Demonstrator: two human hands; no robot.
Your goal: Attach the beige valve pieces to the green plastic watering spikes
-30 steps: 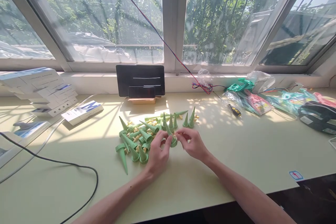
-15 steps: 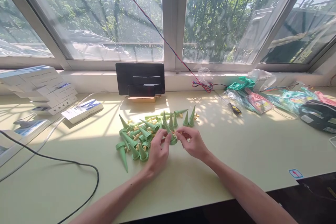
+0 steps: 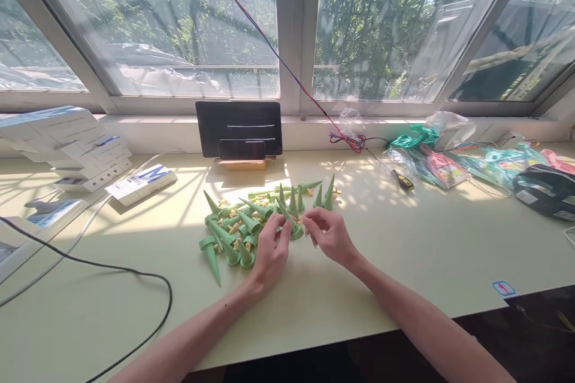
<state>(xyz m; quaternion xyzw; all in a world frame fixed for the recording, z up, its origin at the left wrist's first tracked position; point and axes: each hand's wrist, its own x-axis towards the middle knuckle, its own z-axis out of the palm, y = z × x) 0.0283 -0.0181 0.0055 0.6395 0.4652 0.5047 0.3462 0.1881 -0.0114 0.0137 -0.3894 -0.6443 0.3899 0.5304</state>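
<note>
Left hand: bare (image 3: 271, 245), thumb and fingers closed around a green ribbed-collar spike (image 3: 295, 230), tip up and tilted.
Right hand: bare (image 3: 331, 236), fingertips pinched on a small pale-yellow fitting (image 3: 300, 221) at the spike's side.
Green spikes: loose heap (image 3: 222, 232), some upright, others lying, yellow fittings among them.
Tablet: black (image 3: 238, 119), propped behind a phone (image 3: 241, 149) on a wooden stand (image 3: 242, 165).
Boxes: white, stacked (image 3: 67, 131), left.
Screwdriver: black-and-yellow handle (image 3: 402, 181), right.
Table: pale yellow-green (image 3: 431, 245), partly sunlit.

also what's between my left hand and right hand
In the head view, a tilted green plastic spike, tip up; a small yellowish piece by the right hand is too blurred to identify.
</note>
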